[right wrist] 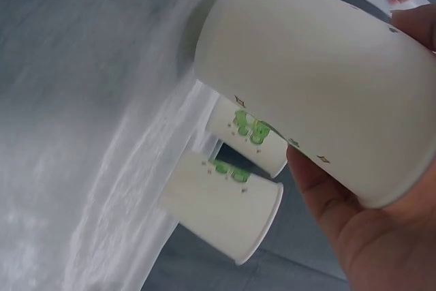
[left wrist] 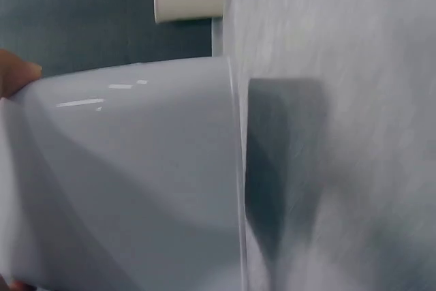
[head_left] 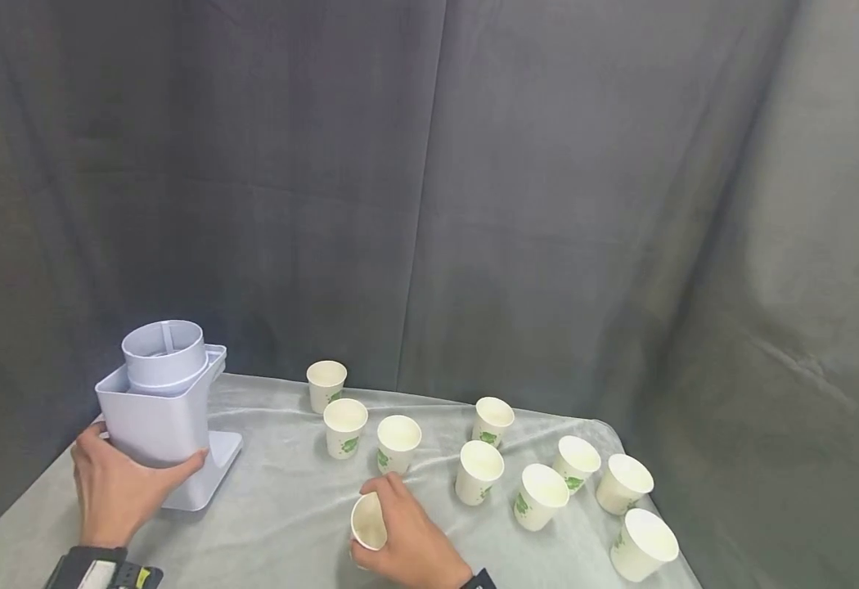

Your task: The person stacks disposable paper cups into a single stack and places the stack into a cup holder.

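My left hand (head_left: 116,491) grips the front body of a white plastic appliance (head_left: 153,429), thumb on its right side and fingers on its left. The appliance has a round, open collar on top and a flat base, and its smooth wall fills much of the left wrist view. In my right hand (head_left: 418,540) is a white paper cup (head_left: 368,523), pinched between thumb and fingers with its mouth up. The right wrist view shows the side of this held cup (right wrist: 313,80) close by, with small printed marks. Just beyond it stands another paper cup (head_left: 399,442) with a green print.
Two paper cups, one at the back (head_left: 326,384) and one nearer (head_left: 344,427), stand right of the appliance. Several more, including a middle cup (head_left: 479,472) and a front-right cup (head_left: 643,546), spread across the grey cloth-covered table (head_left: 275,507). A dark grey curtain (head_left: 429,204) hangs behind.
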### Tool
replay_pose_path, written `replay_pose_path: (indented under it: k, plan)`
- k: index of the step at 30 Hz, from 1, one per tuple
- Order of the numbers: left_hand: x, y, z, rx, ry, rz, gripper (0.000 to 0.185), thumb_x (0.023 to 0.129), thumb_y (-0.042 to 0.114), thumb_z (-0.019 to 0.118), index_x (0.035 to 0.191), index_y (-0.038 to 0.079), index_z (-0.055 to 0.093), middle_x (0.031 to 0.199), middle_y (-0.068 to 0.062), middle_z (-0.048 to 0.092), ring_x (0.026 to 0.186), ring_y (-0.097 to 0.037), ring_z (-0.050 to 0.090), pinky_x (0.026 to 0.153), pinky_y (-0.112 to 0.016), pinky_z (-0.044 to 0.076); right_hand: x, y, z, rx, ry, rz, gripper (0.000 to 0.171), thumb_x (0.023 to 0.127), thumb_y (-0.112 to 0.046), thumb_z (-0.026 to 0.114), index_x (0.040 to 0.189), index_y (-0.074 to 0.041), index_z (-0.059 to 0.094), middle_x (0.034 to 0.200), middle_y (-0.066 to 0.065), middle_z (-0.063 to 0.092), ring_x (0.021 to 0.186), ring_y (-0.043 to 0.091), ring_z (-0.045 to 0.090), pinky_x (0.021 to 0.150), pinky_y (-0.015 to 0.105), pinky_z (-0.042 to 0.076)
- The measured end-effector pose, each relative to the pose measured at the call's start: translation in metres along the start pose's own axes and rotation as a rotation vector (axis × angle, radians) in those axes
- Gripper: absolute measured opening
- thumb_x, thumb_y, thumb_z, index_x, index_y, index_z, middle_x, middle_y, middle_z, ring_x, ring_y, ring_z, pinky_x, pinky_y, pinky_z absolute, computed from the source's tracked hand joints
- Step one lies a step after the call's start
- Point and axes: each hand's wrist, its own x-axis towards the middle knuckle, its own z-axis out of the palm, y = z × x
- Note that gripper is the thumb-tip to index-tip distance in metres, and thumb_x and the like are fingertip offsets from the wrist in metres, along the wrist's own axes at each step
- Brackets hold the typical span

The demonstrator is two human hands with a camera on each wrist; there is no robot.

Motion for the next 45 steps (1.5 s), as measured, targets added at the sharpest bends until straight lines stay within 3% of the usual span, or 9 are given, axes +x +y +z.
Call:
replay_pose_path:
  k: [14,21,24,29,33,35,38,41,45]
  plan:
    - [-0.028,-0.015,0.022,-0.018,0.087,0.115,0.127,0.046,0.025,0.096,0.142,-0.013,0.023,0.128,-0.042,0.033,0.117,-0.059,0.034,0.092,-0.065,0.03,0.003,-0.004,0.016,0.001,-0.018,-0.011,0.05,0.073,-0.024,0.08,0.115,-0.016,0.054,0.103,-0.002,0.051,0.09,0.008,0.056,0.08,0.011,0.044]
    - [-0.028,-0.016,0.017,-0.107,0.046,0.036,0.136,0.049,0.02,0.099,0.153,0.002,0.014,0.141,-0.034,0.027,0.129,-0.049,0.03,0.102,-0.058,0.028,0.004,-0.004,0.018,0.013,-0.003,-0.023,0.051,0.074,-0.024,0.081,0.117,-0.015,0.055,0.108,-0.003,0.052,0.095,0.01,0.057,0.084,0.012,0.045]
    - [-0.027,-0.011,0.015,-0.14,0.068,0.071,0.138,0.05,0.018,0.099,0.156,0.01,0.011,0.147,-0.028,0.022,0.134,-0.042,0.026,0.107,-0.051,0.025,0.003,-0.003,0.016,-0.017,-0.005,-0.011,0.057,0.077,-0.029,0.08,0.126,-0.015,0.054,0.118,-0.004,0.052,0.105,0.009,0.057,0.091,0.017,0.048]
    - [-0.03,0.015,0.011,-0.328,0.27,0.356,0.118,0.051,0.031,0.094,0.146,0.009,0.027,0.149,-0.006,0.031,0.139,-0.029,0.027,0.112,-0.03,0.023,0.0,0.002,0.0,-0.041,0.056,-0.023,0.065,0.084,-0.037,0.076,0.139,-0.015,0.05,0.134,-0.003,0.05,0.12,0.011,0.054,0.101,0.028,0.05]
    - [-0.039,0.058,0.01,-0.531,0.47,0.628,0.101,0.058,0.055,0.086,0.12,-0.009,0.04,0.134,-0.012,0.047,0.13,-0.026,0.041,0.109,-0.027,0.03,0.003,0.006,-0.023,0.013,0.101,0.007,0.062,0.088,-0.037,0.072,0.143,-0.02,0.048,0.139,-0.004,0.048,0.127,0.012,0.051,0.106,0.034,0.048]
    - [-0.046,0.08,0.01,-0.592,0.493,0.734,0.096,0.064,0.06,0.084,0.111,-0.013,0.041,0.126,-0.023,0.049,0.125,-0.025,0.045,0.108,-0.027,0.032,0.006,0.008,-0.034,0.031,0.116,0.037,0.06,0.09,-0.035,0.071,0.143,-0.022,0.048,0.14,-0.005,0.048,0.129,0.013,0.05,0.107,0.037,0.048]
    - [-0.06,0.102,0.013,-0.612,0.382,0.863,0.09,0.074,0.056,0.081,0.107,-0.019,0.046,0.115,-0.03,0.052,0.122,-0.018,0.048,0.108,-0.024,0.034,0.013,0.013,-0.048,0.045,0.145,0.079,0.059,0.091,-0.032,0.071,0.144,-0.018,0.049,0.139,-0.004,0.049,0.129,0.014,0.051,0.107,0.039,0.047]
    - [-0.077,0.101,0.034,-0.594,0.129,0.96,0.082,0.081,0.052,0.078,0.112,-0.019,0.053,0.112,-0.031,0.054,0.123,-0.015,0.05,0.11,-0.022,0.035,0.023,0.02,-0.059,0.005,0.169,0.086,0.057,0.091,-0.028,0.071,0.142,-0.012,0.051,0.137,0.001,0.051,0.129,0.016,0.052,0.108,0.04,0.047]
    - [-0.108,0.088,0.074,-0.521,-0.231,0.924,0.082,0.075,0.044,0.088,0.13,-0.007,0.055,0.125,-0.018,0.056,0.121,-0.018,0.051,0.111,-0.019,0.035,0.039,0.032,-0.066,-0.095,0.153,0.085,0.059,0.09,-0.025,0.074,0.142,-0.01,0.05,0.136,0.008,0.053,0.128,0.022,0.053,0.107,0.041,0.048]
